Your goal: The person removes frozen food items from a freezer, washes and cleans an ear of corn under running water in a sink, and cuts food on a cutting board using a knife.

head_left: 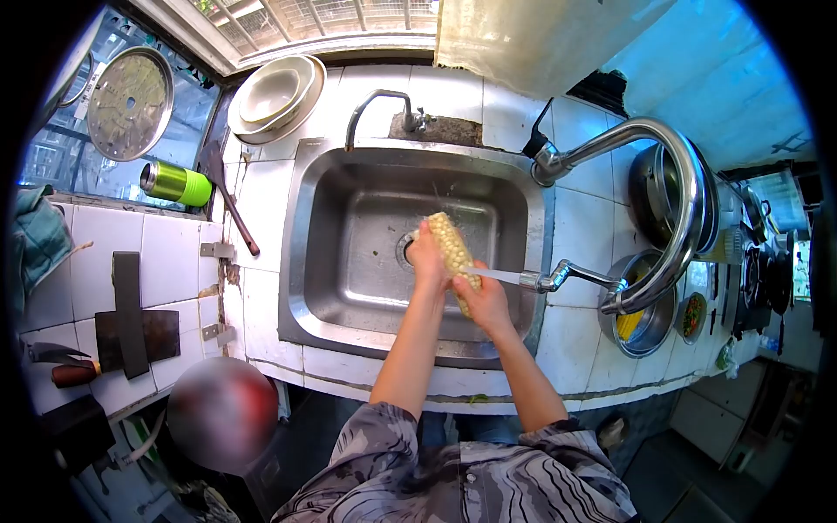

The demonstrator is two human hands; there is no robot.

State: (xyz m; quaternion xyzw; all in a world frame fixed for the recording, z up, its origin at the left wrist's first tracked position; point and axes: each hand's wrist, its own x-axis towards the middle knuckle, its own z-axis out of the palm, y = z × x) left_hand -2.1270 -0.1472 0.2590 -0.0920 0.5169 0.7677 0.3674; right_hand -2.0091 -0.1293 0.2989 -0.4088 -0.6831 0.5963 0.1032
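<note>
A pale corn cob (451,248) is held over the steel sink (301,296), tilted with its upper end to the left. My left hand (425,257) is closed against the left side of the cob. Around its lower right part, my right hand (482,296) is wrapped. Water streams from the faucet's jointed nozzle (545,280) onto the cob beside my right hand. Beneath the hands, the drain (404,248) shows in the basin.
Stacked bowls (277,96) stand behind the sink at left, near a wooden spatula (234,205) and a green bottle (176,183). The large curved faucet (689,174) arches over the right counter, above a metal pot (645,336) holding something yellow. A small faucet (379,96) stands behind.
</note>
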